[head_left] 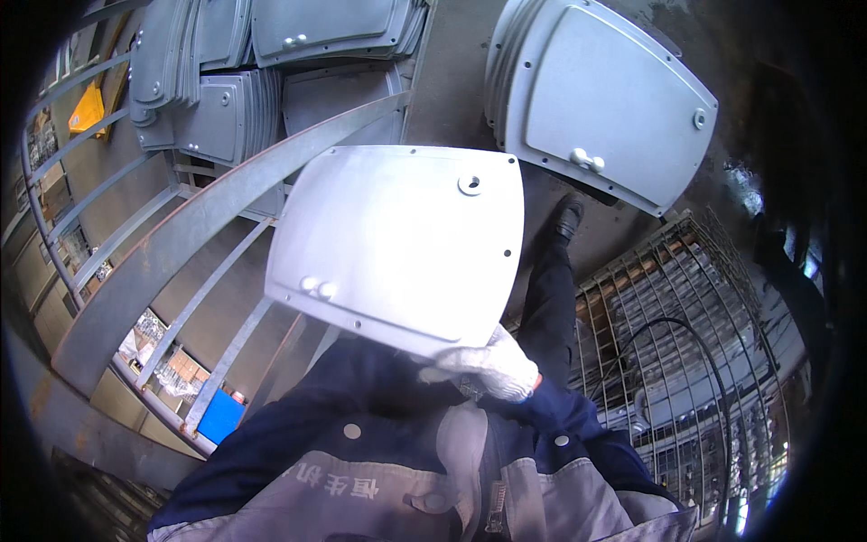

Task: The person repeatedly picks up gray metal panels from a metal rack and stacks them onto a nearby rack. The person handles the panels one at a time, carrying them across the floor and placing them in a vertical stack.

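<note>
A light-grey metal cover plate (388, 244) with rounded corners, bolt holes along its rim and a round boss near one corner is held up in front of my body. My right hand (492, 363), in a white work glove, grips its lower right edge, with the thumb side along the rim. My left hand is not visible; the left sleeve reaches up toward the plate's lower edge, which hides what lies behind. To the upper right lies a stack of like cover plates (614, 104), the top one showing two small knobs.
More stacked plates (330, 27) sit at the upper left in a metal-barred rack (226, 172) whose rail runs close beside the held plate. On the right stands a wire mesh basket (677, 361) of metal parts with a black cable (713, 370). A blue box (219, 416) shows at lower left.
</note>
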Motion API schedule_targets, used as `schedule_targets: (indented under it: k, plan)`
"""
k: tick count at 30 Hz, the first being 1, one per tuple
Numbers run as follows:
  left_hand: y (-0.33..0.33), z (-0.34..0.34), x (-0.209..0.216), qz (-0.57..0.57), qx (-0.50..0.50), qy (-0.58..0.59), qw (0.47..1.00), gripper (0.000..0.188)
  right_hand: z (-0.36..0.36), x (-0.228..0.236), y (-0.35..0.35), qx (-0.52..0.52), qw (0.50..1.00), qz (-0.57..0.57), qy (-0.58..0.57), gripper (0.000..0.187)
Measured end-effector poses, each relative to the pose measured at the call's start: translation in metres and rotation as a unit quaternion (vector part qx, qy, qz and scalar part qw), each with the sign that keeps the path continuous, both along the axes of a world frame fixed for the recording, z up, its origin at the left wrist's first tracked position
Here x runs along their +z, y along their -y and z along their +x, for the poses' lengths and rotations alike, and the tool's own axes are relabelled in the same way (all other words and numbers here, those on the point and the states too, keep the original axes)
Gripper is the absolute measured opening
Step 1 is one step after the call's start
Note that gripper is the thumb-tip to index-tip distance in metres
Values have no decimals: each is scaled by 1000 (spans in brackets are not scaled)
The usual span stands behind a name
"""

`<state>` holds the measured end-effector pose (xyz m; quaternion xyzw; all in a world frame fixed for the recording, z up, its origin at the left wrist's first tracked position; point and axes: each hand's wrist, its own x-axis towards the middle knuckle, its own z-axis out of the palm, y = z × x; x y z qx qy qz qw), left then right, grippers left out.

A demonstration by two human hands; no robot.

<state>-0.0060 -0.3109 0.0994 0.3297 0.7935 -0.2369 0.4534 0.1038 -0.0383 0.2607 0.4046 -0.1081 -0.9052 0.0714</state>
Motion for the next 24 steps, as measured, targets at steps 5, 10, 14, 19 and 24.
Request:
schedule_targets:
  k: [5,10,14,19,24]
  plan:
    - [-47,-2,20,-25,45,-63,997,53,46,38,-27,24,999,27,1,62]
    - [-61,0,32,-15,72,-69,995,51,95,49,-51,-22,994,107,11,76]
    - [-70,0,33,-50,71,-49,995,50,122,40,-70,64,954,292,11,70]
    - [-76,3,37,-16,91,-71,993,51,149,9,-106,21,898,424,113,73]
    - [-76,7,39,1,82,-81,993,53,191,-49,-163,8,861,503,77,75]
